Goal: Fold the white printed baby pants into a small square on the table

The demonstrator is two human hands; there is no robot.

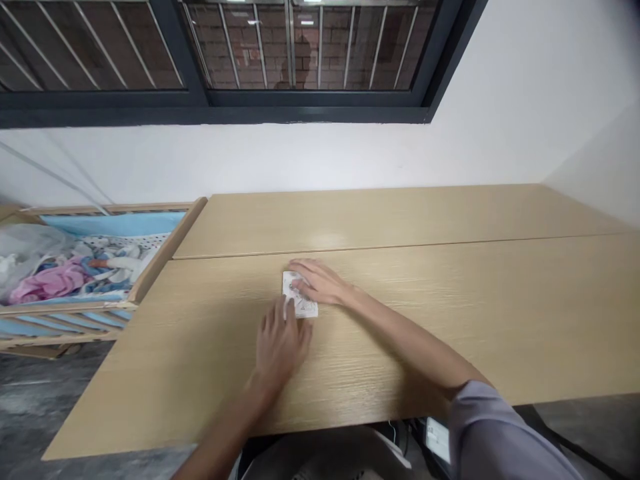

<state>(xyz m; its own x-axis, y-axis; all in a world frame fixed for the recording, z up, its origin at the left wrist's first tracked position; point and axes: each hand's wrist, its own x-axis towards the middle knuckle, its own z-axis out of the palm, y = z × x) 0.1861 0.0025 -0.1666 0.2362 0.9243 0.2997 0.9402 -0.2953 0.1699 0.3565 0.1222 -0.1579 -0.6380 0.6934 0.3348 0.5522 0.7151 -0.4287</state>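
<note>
A small white flat piece [304,305] with dark printed drawings lies on the wooden tabletop, a little left of the middle; whether it is a card, a stack or a packet I cannot tell. My right hand [323,281] reaches in from the right and holds it against the table, fingers along its far edge and thumb on its face. At its near left edge is my left hand [283,337], palm down, fingers apart, with the fingertips at the border of the piece. The hands partly cover it.
The light wood table [450,300] has a seam running across it. On the left stands a wooden crib [167,257] with blue lining, holding a pink cloth [53,280] and other fabrics. Behind are a white wall and a dark-framed window [320,99]. Cables hang below the front edge.
</note>
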